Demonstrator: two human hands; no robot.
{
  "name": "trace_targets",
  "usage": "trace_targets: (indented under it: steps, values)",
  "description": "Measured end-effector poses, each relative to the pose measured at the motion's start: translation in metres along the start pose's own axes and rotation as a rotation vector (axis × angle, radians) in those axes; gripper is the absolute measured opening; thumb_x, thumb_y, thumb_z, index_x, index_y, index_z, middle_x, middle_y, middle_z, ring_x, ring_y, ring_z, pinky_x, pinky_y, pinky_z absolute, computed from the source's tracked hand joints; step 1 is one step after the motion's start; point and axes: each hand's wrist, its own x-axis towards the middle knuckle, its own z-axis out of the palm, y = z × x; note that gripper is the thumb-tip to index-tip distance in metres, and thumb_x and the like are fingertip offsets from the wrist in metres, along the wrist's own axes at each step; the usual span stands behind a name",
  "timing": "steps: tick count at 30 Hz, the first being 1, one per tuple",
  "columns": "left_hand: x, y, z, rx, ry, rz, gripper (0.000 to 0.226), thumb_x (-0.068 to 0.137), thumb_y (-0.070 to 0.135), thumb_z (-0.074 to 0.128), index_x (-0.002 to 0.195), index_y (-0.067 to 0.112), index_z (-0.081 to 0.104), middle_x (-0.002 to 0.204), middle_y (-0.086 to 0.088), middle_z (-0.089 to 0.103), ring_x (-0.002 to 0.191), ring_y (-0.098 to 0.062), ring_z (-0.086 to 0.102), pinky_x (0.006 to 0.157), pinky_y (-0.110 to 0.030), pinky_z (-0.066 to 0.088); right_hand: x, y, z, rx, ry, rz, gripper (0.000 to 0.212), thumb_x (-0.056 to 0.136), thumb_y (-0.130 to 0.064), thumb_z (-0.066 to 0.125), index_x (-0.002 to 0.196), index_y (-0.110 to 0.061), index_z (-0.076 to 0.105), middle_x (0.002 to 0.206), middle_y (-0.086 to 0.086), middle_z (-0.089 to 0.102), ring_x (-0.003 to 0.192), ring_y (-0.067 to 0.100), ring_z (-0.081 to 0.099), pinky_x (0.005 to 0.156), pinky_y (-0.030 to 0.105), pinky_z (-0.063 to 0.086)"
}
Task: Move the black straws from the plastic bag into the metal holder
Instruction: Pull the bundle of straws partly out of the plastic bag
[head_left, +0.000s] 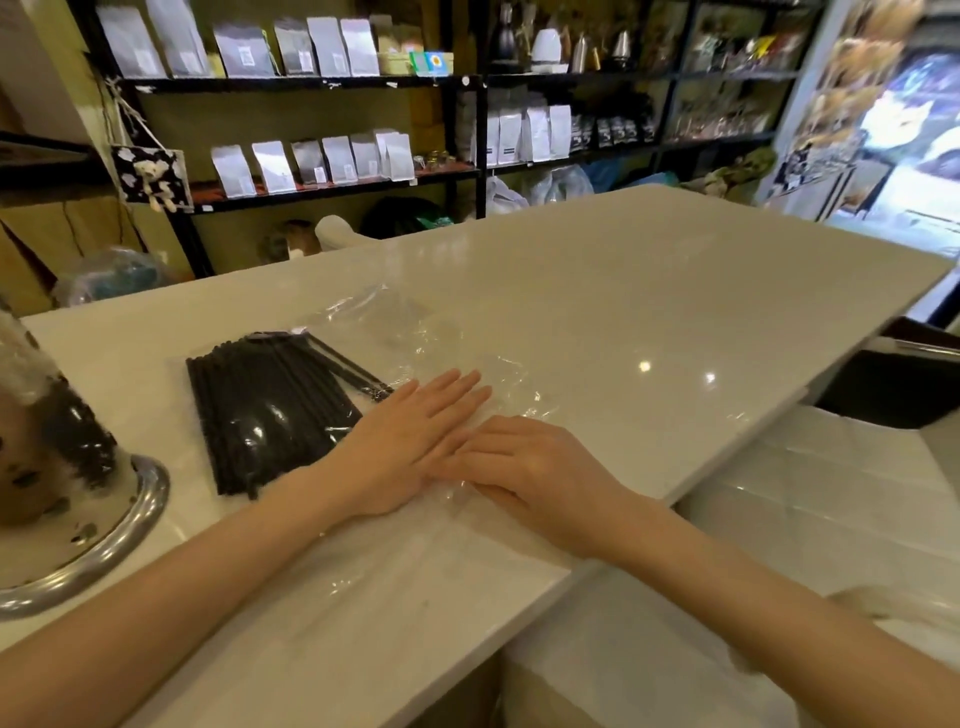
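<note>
Both hands, left (410, 441) and right (540, 467), lie flat and empty on the bag (457, 353) beside the straws (270, 410), which may scatter if the slick plastic slips.

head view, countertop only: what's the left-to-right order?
Metal holder → black straws in the plastic bag → left hand → right hand, both flat on the empty part of the bag.

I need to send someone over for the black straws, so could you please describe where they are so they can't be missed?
On the white counter, look toward its left side, beside the metal holder at the edge. The black straws lie flat in a bundle inside a clear plastic bag, just left of the person's left hand. They are the only dark thing on the pale top.
</note>
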Motion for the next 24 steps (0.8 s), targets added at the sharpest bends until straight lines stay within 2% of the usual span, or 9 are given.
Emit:
trace_targets:
  steps: [3, 5, 8, 10, 12, 16, 21, 24]
  values:
    - [0.002, -0.005, 0.007, 0.027, -0.026, 0.005, 0.056, 0.084, 0.054, 0.009, 0.133, 0.037, -0.013, 0.146, 0.016, -0.012, 0.138, -0.004, -0.012, 0.114, -0.03, -0.005, -0.005, -0.002, -0.005, -0.027, 0.048, 0.029, 0.023, 0.084, -0.012, 0.054, 0.101, -0.012, 0.069, 0.082, 0.004, 0.073, 0.076, 0.02, 0.063, 0.064, 0.03, 0.052]
    - [0.002, -0.008, 0.009, 0.0, -0.011, 0.016, 0.056, 0.083, 0.058, 0.005, 0.133, 0.04, -0.011, 0.146, 0.019, -0.01, 0.138, -0.002, -0.013, 0.113, -0.029, -0.006, -0.009, -0.005, -0.008, -0.031, 0.073, 0.06, 0.022, 0.085, -0.013, 0.053, 0.098, -0.007, 0.069, 0.071, 0.008, 0.07, 0.064, 0.025, 0.063, 0.055, 0.031, 0.054]
    - [0.002, -0.007, 0.01, -0.031, -0.004, 0.017, 0.053, 0.084, 0.054, 0.005, 0.134, 0.042, -0.007, 0.147, 0.02, -0.008, 0.138, -0.001, -0.012, 0.113, -0.028, -0.006, -0.017, -0.011, -0.015, -0.058, 0.093, 0.047, 0.015, 0.082, -0.01, 0.058, 0.091, -0.005, 0.069, 0.066, 0.01, 0.068, 0.06, 0.027, 0.063, 0.051, 0.033, 0.054]
    - [0.003, -0.008, 0.011, -0.023, -0.024, 0.011, 0.052, 0.085, 0.052, 0.007, 0.134, 0.041, -0.007, 0.147, 0.02, -0.009, 0.138, -0.001, -0.012, 0.114, -0.029, -0.006, -0.024, -0.014, -0.017, -0.12, 0.082, -0.008, 0.013, 0.077, -0.004, 0.067, 0.089, -0.005, 0.07, 0.068, 0.01, 0.069, 0.062, 0.026, 0.065, 0.053, 0.032, 0.054]
    - [0.003, -0.009, 0.012, -0.012, -0.035, 0.014, 0.058, 0.081, 0.059, -0.001, 0.135, 0.04, -0.006, 0.149, 0.017, -0.007, 0.138, -0.002, -0.01, 0.113, -0.029, -0.006, -0.03, -0.018, -0.02, -0.191, 0.051, -0.078, 0.018, 0.074, 0.0, 0.071, 0.09, -0.007, 0.07, 0.075, 0.007, 0.072, 0.068, 0.023, 0.066, 0.056, 0.032, 0.053]
    - [0.003, -0.009, 0.013, 0.007, -0.044, 0.015, 0.081, 0.069, 0.07, -0.016, 0.14, 0.037, 0.002, 0.154, 0.012, -0.001, 0.138, -0.001, -0.008, 0.112, -0.028, -0.008, -0.044, -0.027, -0.019, -0.29, 0.014, -0.154, 0.019, 0.083, -0.002, 0.057, 0.09, -0.01, 0.072, 0.092, 0.003, 0.075, 0.075, 0.019, 0.068, 0.055, 0.029, 0.051]
    - [0.002, -0.009, 0.014, 0.011, -0.019, 0.014, 0.071, 0.077, 0.063, -0.005, 0.141, 0.036, 0.005, 0.155, 0.01, 0.002, 0.14, -0.002, -0.004, 0.112, -0.028, -0.006, -0.059, -0.034, -0.012, -0.185, -0.058, -0.02, 0.022, 0.088, -0.02, 0.055, 0.105, -0.011, 0.067, 0.098, 0.002, 0.074, 0.084, 0.02, 0.067, 0.063, 0.032, 0.053]
    - [0.001, -0.005, 0.011, -0.062, 0.064, 0.015, 0.064, 0.082, 0.055, 0.006, 0.14, 0.032, 0.021, 0.154, 0.006, 0.015, 0.14, -0.005, 0.009, 0.112, -0.029, 0.004, -0.058, -0.038, -0.018, -0.038, -0.08, 0.104, 0.035, 0.092, -0.031, 0.046, 0.122, -0.012, 0.048, 0.093, 0.002, 0.072, 0.084, 0.017, 0.064, 0.069, 0.033, 0.051]
